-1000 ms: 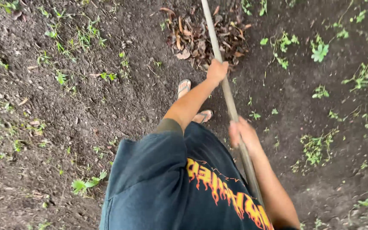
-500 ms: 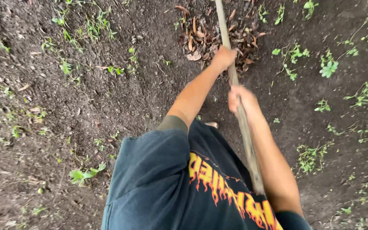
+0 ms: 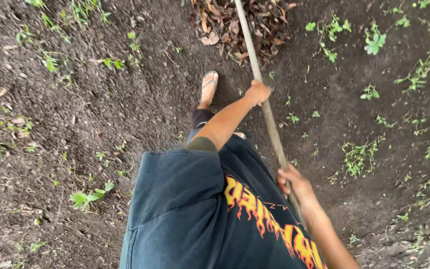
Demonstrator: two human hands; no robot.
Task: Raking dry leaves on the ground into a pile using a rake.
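A sandalled foot (image 3: 208, 85) stands on dark bare soil (image 3: 125, 104). Up and just right of the foot lies a heap of dry brown leaves (image 3: 235, 22). Well to the right of the foot, small green weeds (image 3: 374, 42) dot the ground, with a feathery clump (image 3: 357, 157) lower down on that side. Left of the foot and below it, a broad-leaved seedling (image 3: 88, 197) grows, and thin sprouts (image 3: 51, 62) are scattered up and to its left.

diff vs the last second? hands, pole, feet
The right hand slid back down the long pole, away from the left hand; the hands are now wider apart. A sandalled foot stepped forward toward the dry leaf pile. Both hands kept their grip.
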